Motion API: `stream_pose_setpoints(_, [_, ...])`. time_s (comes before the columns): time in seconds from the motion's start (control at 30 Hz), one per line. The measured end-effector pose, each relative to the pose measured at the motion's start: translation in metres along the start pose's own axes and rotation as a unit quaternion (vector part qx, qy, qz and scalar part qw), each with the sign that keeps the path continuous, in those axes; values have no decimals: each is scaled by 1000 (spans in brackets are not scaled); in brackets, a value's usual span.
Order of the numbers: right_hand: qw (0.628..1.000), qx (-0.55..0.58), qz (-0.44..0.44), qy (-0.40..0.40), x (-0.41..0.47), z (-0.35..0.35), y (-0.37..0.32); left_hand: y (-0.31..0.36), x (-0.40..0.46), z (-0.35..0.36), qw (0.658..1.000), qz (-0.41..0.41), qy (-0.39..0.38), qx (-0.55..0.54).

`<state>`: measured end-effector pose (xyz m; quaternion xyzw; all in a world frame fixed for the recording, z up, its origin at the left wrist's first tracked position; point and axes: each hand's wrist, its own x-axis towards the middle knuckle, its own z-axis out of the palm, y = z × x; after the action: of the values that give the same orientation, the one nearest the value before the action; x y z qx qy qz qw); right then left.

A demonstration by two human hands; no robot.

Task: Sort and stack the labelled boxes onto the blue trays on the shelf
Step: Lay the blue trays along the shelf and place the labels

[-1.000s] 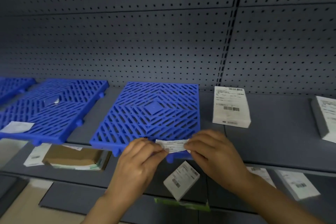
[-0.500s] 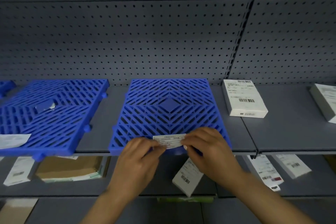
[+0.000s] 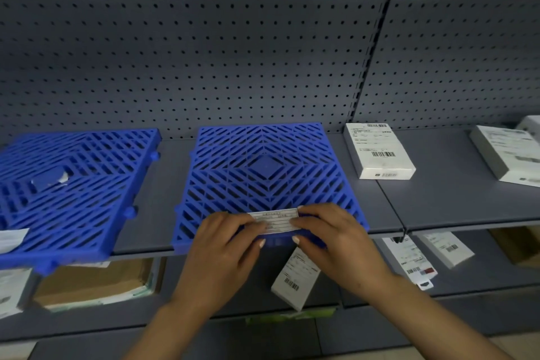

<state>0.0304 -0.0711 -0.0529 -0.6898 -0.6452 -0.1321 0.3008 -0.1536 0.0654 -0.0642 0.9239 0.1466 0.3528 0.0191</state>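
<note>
The fingers (image 3: 254, 221) of the left hand (image 3: 225, 245) are closed on the left end of a white paper label (image 3: 276, 221), and the fingertips of the right hand (image 3: 333, 238) are pinched on its right end. The label is held flat – stretched between the two hands – against the front edge of the middle blue tray (image 3: 263, 172). Both thumbs are seen below the label, over the tray's front rim.

The middle blue tray lies on the upper grey shelf (image 3: 455, 202), its slatted top bare. A second blue tray (image 3: 73, 184) is positioned to its left, apart from it, with a scrap of paper near its centre and a white slip (image 3: 11, 238) at its front-left edge.

A labelled white box (image 3: 380, 152) lies flat on the upper shelf just to the right of the middle tray (barcode label facing up). Another white box (image 3: 505, 155) is located further right, well apart from the first.

On the lower shelf, a small white box (image 3: 293, 278) is seen tilted below the hands, two more labelled packages (image 3: 444, 248) lie to the right, and a brown package (image 3: 93, 280) lies to the left – partly hidden under the upper shelf.
</note>
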Motion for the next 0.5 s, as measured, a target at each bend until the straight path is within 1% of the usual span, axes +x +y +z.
stream_pose_setpoints(0.07, [1000,0,5,-7,-3,-5,1,1,1,-3,1000,0,10,-3])
stream_pose_setpoints(0.17, [1000,-2,12,3,-7,-16,6,7,8,-6,1000,7,18,-4])
stream_pose_setpoints(0.33, [999,-11,30,29,-20,-42,23,28,32,-7,1000,20,-5,-6])
stream_pose_setpoints(0.5, [998,-29,36,43,-37,-78,50,63,63,3,998,53,-4,-15])
